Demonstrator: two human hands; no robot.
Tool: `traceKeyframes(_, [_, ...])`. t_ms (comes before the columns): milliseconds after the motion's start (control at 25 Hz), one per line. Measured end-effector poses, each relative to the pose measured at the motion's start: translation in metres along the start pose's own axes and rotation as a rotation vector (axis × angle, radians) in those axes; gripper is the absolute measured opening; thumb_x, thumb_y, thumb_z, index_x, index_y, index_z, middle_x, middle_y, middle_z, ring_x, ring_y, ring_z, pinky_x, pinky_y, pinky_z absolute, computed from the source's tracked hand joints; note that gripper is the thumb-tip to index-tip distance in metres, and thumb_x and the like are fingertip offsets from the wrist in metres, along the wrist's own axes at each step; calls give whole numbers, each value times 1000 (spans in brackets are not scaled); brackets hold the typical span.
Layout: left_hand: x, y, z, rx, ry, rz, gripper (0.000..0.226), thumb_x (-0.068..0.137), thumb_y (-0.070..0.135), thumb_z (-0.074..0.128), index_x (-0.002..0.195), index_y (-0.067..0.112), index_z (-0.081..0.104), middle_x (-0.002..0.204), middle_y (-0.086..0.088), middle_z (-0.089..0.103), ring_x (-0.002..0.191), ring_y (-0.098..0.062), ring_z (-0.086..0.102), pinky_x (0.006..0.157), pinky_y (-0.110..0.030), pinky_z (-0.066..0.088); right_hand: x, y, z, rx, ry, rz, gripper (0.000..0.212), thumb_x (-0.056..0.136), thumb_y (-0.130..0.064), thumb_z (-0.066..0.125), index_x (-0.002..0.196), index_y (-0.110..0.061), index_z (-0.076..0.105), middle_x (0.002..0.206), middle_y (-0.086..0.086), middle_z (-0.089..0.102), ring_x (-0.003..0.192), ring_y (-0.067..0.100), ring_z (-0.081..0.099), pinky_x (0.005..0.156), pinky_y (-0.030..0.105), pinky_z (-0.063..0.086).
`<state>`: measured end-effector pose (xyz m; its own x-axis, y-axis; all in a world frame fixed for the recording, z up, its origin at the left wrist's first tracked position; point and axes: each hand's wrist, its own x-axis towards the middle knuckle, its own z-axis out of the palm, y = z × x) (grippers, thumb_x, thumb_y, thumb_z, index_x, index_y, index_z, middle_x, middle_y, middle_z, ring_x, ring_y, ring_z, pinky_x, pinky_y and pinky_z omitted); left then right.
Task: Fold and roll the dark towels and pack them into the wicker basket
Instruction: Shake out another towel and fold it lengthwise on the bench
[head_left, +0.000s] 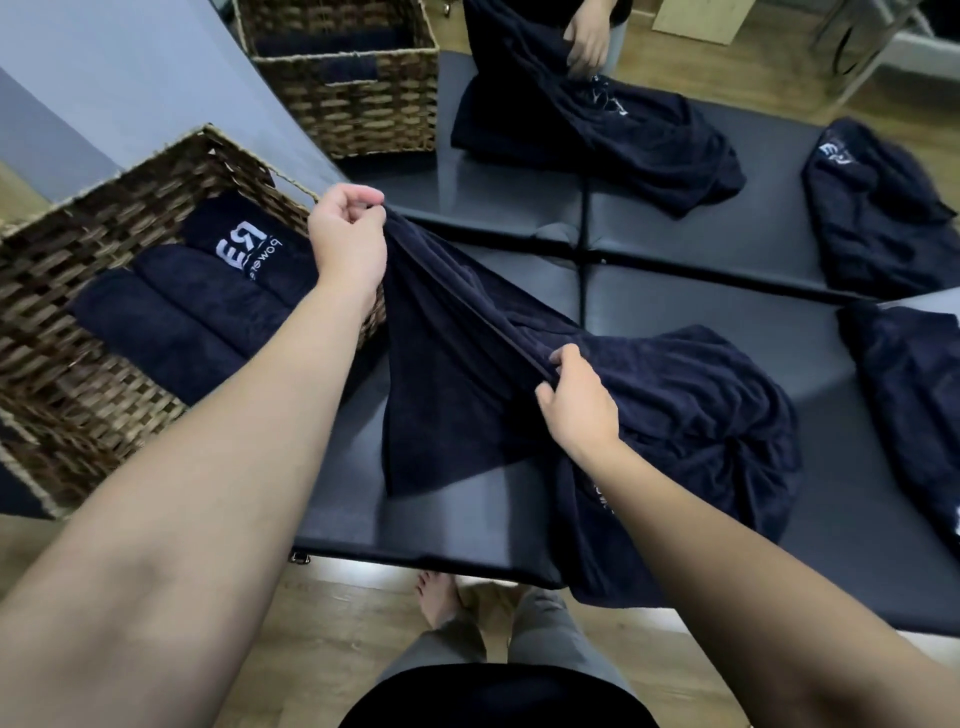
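Observation:
A dark navy towel (467, 374) hangs stretched between my two hands above the dark padded table (675, 306). My left hand (348, 234) pinches its upper edge, raised beside the wicker basket (104, 218). My right hand (576, 400) grips the same edge lower down and to the right. The rest of the towel lies bunched on the table and droops over the near edge. Several rolled navy towels (197, 306), one with a white logo, lie inside the basket at the left.
A mirror at the back of the table reflects the basket (353, 88), the towel and a hand. A crumpled navy towel (914, 395) lies at the right, its reflection (878, 208) above it. Wooden floor and my bare foot (436, 597) show below the table edge.

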<state>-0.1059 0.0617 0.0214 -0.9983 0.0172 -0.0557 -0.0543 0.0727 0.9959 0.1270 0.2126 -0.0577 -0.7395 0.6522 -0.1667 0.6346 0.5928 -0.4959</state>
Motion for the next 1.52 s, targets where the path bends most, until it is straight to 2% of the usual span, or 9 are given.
traceKeyframes(240, [3,-3,19,175,-38,61,21,94,7,59,87,27,64,75,12,49,64,-1,47,60,-7,41,-6,38,-1,-83,-2,-92,14,93,-27,61,88,-20,50,92,-4,55,87,26,57,75,38,41])
traceKeyframes(360, [3,-9,20,273,1,59,20,92,13,59,88,32,65,76,14,52,70,-4,52,69,-14,46,-9,48,-4,135,-25,-58,17,97,-32,58,87,-25,47,77,-6,59,75,21,57,67,37,44])
traceKeyframes(480, [7,-5,18,295,54,35,20,88,14,58,85,33,66,81,14,57,76,-7,57,71,-17,47,-7,49,-17,366,130,-26,15,102,-27,53,93,-18,47,73,-7,57,69,19,52,67,35,41])
traceKeyframes(600, [12,11,21,278,78,19,24,85,13,55,80,34,63,78,15,58,72,-7,57,67,-17,47,4,37,-48,436,276,-67,18,102,-31,55,92,-19,46,75,-12,56,73,14,50,72,34,40])
traceKeyframes(760, [18,33,26,216,93,34,23,84,11,56,81,33,63,75,14,56,66,-3,54,61,-12,45,14,43,-84,81,160,-151,38,93,-59,60,94,-22,50,84,-3,65,79,23,55,68,35,41])
traceKeyframes(1040, [7,35,31,190,109,13,25,87,5,54,87,29,61,78,12,54,67,-3,52,54,-4,40,6,77,-81,-130,122,-179,31,98,-49,56,100,-18,56,95,2,68,93,31,61,72,39,45])
traceKeyframes(1200, [5,43,30,198,133,13,25,88,6,54,87,31,59,82,12,54,71,-1,53,57,-4,42,5,104,-80,-115,106,6,9,98,-30,55,104,-23,54,107,-2,64,99,29,59,75,38,42])
traceKeyframes(1280, [5,44,30,181,158,12,27,87,6,54,85,32,58,82,13,55,71,-1,53,61,-7,44,5,122,-79,-114,91,106,8,95,-22,55,102,-24,55,109,-3,60,99,28,59,75,37,41])
traceKeyframes(1520, [10,48,24,92,213,-15,25,86,3,52,86,27,58,86,8,58,70,-1,54,68,-9,48,2,172,-90,-31,99,302,9,95,-25,60,101,-24,66,117,-1,58,104,27,59,81,38,44])
